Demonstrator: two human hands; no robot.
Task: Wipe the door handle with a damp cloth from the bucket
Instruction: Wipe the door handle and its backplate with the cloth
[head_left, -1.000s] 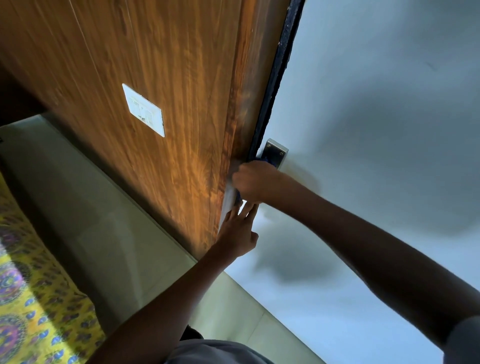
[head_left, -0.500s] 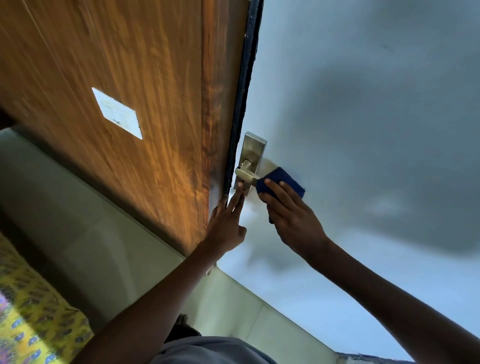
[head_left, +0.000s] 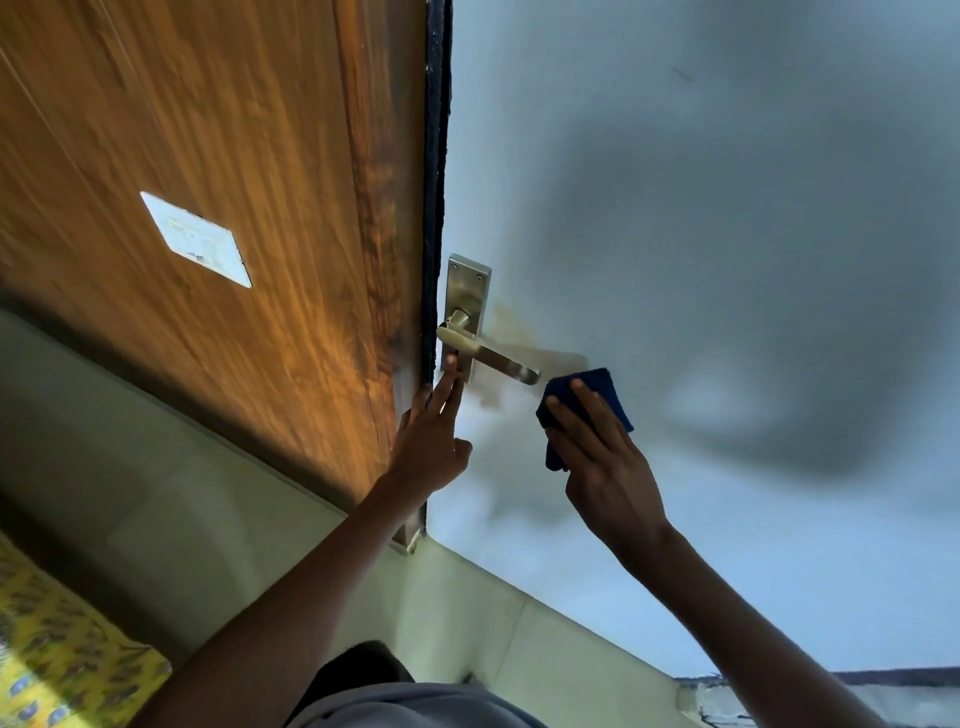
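Right hand (head_left: 605, 457) clamps cloth (head_left: 584, 408) flat on door, just past lever (head_left: 491, 358) tip. Left hand (head_left: 434, 436) spread, steadying door edge. I'd wrap cloth round lever, stroke base to tip.

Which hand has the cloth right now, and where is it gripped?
The right hand holds the blue cloth bunched under its fingers, pressed to the door just past the handle tip. The left hand holds nothing.

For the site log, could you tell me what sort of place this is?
Probably a room in a home: a pale painted door with a metal lever door handle, a wood-panelled wall bearing a white switch plate, and yellow patterned fabric low down.
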